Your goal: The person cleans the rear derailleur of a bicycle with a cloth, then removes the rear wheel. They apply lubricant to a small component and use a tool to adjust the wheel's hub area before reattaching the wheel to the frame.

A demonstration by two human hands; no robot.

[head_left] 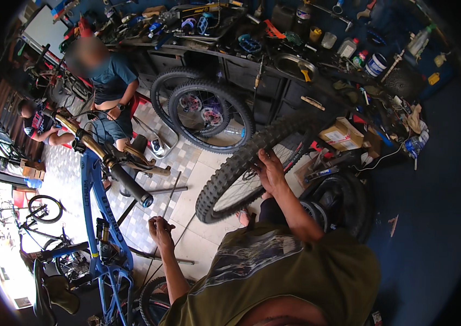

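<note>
A bicycle wheel (pixel 225 180) with a knobby black tyre hangs tilted in front of me. My right hand (pixel 271 173) grips it by the tyre and rim on the side nearer me, thumb and fingers wrapped over the edge. Lower and to the left, my left hand (pixel 161 232) is raised with its fingers curled together. Something small and dark may be in its fingertips, too small to make out. Left of that hand stands a blue bicycle frame (pixel 100 212) with a gold handlebar (pixel 92 142) and black grips; the hand is apart from it.
Two wheels (pixel 211 117) lean against dark cabinets. A cluttered workbench (pixel 214 48) runs along the back, with bottles and tools. A cardboard box (pixel 342 135) and black tyres (pixel 350 204) are at right. A seated person (pixel 112 89) and another beyond are at left, near more bikes.
</note>
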